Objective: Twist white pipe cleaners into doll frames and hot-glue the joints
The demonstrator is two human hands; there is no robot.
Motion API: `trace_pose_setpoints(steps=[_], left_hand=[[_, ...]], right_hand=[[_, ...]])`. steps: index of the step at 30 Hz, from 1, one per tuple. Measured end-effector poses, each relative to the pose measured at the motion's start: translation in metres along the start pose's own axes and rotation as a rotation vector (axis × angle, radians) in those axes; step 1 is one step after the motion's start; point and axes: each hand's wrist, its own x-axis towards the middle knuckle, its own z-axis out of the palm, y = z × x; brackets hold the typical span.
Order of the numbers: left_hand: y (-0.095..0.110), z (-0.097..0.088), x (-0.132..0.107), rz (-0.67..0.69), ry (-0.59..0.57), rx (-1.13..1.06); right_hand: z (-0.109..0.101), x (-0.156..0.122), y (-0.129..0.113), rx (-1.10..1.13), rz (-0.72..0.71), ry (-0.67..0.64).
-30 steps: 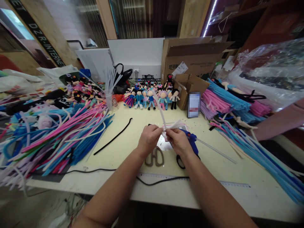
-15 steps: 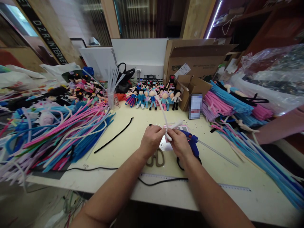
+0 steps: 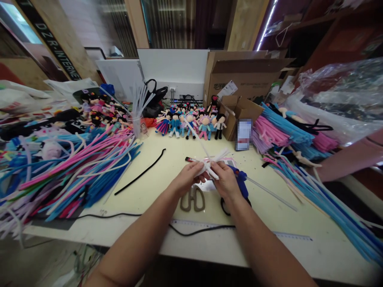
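Note:
Both hands meet over the table's middle, gripping white pipe cleaners [image 3: 213,173] that cross and bend between the fingers. My left hand [image 3: 189,175] is closed on them from the left, thumb on top. My right hand [image 3: 225,177] pinches them from the right. One long white strand points up and away toward the dolls; shorter ends fan out above my right hand. Below the hands lie scissors [image 3: 193,200] with tan handles, their blades hidden. A blue glue gun [image 3: 241,184] with a clear glue stick [image 3: 272,193] lies beside my right hand.
A black pipe cleaner [image 3: 140,172] lies to the left. Heaps of coloured pipe cleaners [image 3: 80,167] flank the table on both sides. Several small dolls [image 3: 191,121] stand at the back by cardboard boxes [image 3: 239,75] and a phone [image 3: 243,134]. A ruler [image 3: 293,236] and black cable [image 3: 194,231] run along the front.
My left hand has turned and opened its grip somewhat around the white pipe cleaners, showing more of the crossing. The long strand tilts further left. The whole view has shifted slightly.

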Motion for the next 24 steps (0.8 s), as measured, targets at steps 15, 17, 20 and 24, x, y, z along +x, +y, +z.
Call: trace_pose_setpoints(steps=[15,17,20,24], left_hand=[[-0.0035,0.0047,0.0017,0.023,0.056,-0.094],[-0.005,0.0033,0.0024,0.052,0.064,-0.064],[-0.0062,0.0013,0.0028,0.11,0.057,-0.012],[-0.0029,0.0023,0.0008,0.166,0.057,0.071]], right_hand=[[0.001,-0.0023,0.009,0.002,-0.014,-0.014],[0.0016,-0.0024,0.0085,0.002,-0.009,-0.018],[0.001,-0.0024,0.008,-0.025,-0.011,-0.014],[-0.0009,-0.0021,0.0073,-0.07,-0.063,-0.005]])
